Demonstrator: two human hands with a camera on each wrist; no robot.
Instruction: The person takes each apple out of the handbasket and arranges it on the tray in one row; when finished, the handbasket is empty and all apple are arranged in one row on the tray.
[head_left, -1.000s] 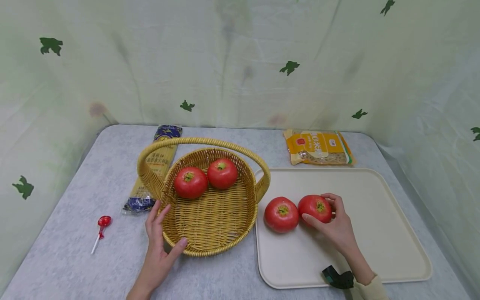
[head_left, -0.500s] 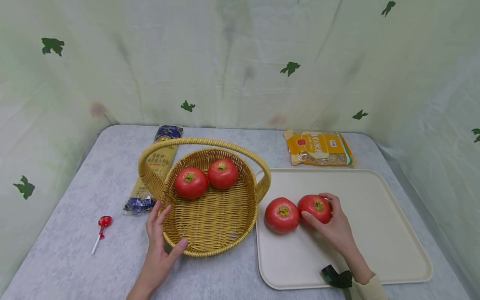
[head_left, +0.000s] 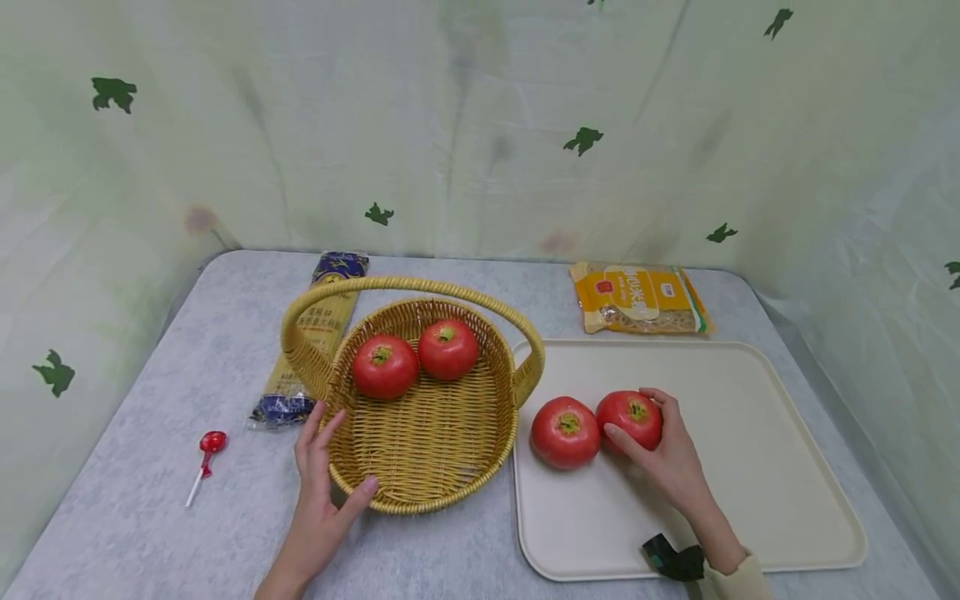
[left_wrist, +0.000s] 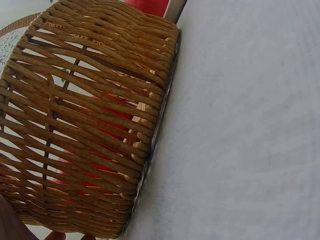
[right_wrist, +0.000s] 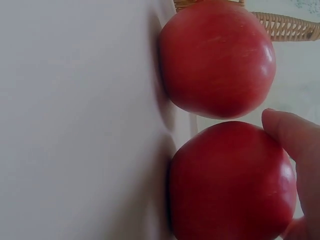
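Observation:
My right hand point(head_left: 672, 463) holds a red apple point(head_left: 628, 419) between thumb and fingers on the cream tray point(head_left: 750, 500). Just left of it on the tray sits another red apple point(right_wrist: 217, 60), with a narrow gap between the two in the right wrist view. A wicker basket point(head_left: 420, 450) with a tall arched handle stands left of the tray; two red apples point(head_left: 385, 367) lie in its far part. At the basket's near left side, my left hand point(head_left: 321, 508) has its fingers extended along the wall and its thumb at the rim.
A spaghetti packet point(head_left: 281, 408) lies partly behind the basket on the grey table point(head_left: 150, 367). A red lollipop point(head_left: 212, 442) is at the left. An orange food packet point(head_left: 637, 300) lies beyond the tray. Pale curtains point(head_left: 480, 125) surround the table.
The head view has shifted slightly. Both hands keep their places, the right on the apple and the left at the basket.

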